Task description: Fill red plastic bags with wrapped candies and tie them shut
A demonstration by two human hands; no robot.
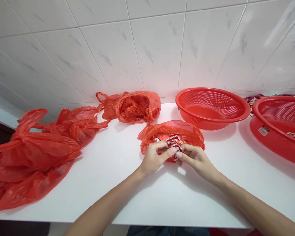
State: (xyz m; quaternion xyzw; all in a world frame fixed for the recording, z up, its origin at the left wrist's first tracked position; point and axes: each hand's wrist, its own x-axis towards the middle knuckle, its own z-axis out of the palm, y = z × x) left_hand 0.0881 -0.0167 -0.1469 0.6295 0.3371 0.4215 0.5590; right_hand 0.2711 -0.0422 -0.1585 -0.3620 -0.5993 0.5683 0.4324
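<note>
Handling a small dark-red packet, pinched in the fingertips of both left hand and right hand, at the open mouth of a red plastic bag on the white tabletop. Probably calls next for a steady, light grip, clear of the bag's thin edge.

Bright, diffuse light; glare on upper-right tiles; soft shadows under red baskets; edges stretched.
</note>
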